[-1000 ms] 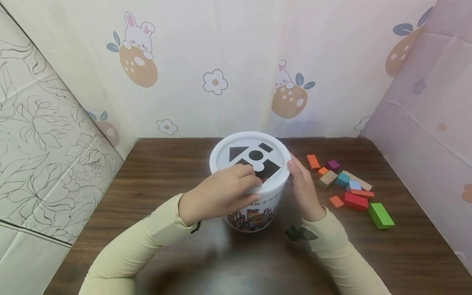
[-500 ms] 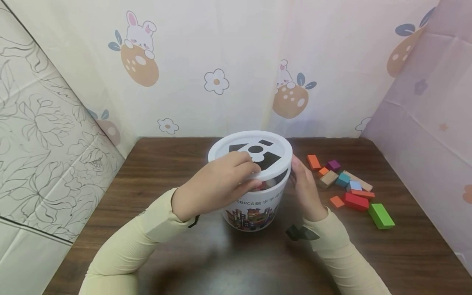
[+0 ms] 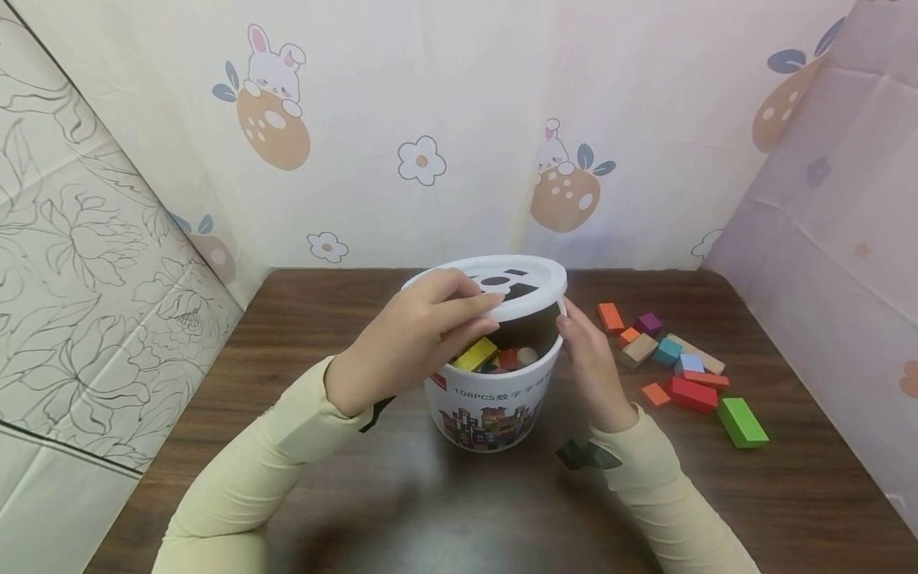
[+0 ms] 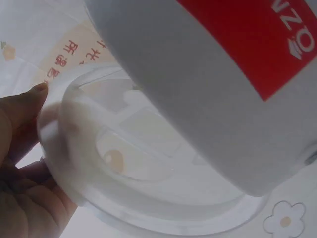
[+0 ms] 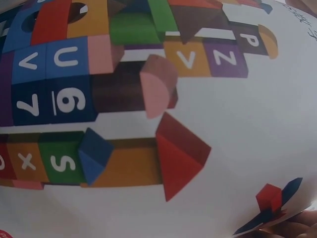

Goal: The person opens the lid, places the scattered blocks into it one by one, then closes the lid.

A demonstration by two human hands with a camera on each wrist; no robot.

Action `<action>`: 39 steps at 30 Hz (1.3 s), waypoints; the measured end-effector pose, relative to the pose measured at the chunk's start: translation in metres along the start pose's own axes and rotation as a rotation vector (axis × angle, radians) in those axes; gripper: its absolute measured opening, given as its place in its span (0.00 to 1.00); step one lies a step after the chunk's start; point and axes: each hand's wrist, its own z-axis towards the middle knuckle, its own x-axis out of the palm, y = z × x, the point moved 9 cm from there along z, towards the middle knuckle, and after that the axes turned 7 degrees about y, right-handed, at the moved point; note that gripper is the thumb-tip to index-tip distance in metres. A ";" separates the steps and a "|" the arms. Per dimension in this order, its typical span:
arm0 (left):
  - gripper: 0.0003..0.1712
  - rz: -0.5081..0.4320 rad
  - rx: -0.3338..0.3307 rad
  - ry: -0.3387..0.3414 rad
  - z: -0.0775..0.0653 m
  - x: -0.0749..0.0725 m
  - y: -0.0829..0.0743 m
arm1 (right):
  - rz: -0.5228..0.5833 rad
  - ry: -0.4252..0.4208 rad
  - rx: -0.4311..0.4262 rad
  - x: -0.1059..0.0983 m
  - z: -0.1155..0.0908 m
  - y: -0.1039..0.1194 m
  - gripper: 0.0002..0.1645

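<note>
A white printed bucket (image 3: 495,414) stands upright on the table, with a yellow block (image 3: 476,355) and other coloured blocks visible inside. Its white lid (image 3: 531,303), cut with shaped holes, is tilted up on the near left side. My left hand (image 3: 416,327) pinches the lid's rim; the left wrist view shows the thumb and fingers at the lid's edge (image 4: 69,144). My right hand (image 3: 591,371) holds the bucket's right side, thumb near the rim. In the right wrist view the bucket's printed wall (image 5: 247,124) fills the picture, with some fingers at the lower right corner.
Several loose blocks lie on the table (image 3: 344,510) to the right, among them a green block (image 3: 742,421), a red block (image 3: 692,394) and an orange block (image 3: 610,317). A patterned curtain (image 3: 459,96) hangs behind the table.
The left hand has raised the lid's near side off the bucket, tilting it up and exposing the blocks inside. The right hand stays at the bucket's side.
</note>
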 end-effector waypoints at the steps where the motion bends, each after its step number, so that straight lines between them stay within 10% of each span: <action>1: 0.19 -0.010 -0.007 -0.018 0.000 -0.002 0.002 | 0.002 0.002 0.000 0.000 0.000 0.000 0.34; 13: 0.19 -0.187 -0.109 -0.361 -0.023 -0.041 0.030 | 0.025 -0.002 -0.038 0.000 0.001 0.001 0.31; 23: 0.11 -0.353 -0.349 -0.645 -0.070 -0.059 0.079 | 0.025 0.012 -0.035 0.002 0.001 -0.001 0.31; 33: 0.14 -0.435 -0.629 -0.699 -0.124 -0.045 0.135 | 0.022 0.025 -0.027 0.002 0.001 -0.001 0.31; 39: 0.18 -0.637 -0.888 -0.711 -0.166 -0.017 0.167 | 0.025 0.026 -0.020 0.001 0.000 -0.001 0.31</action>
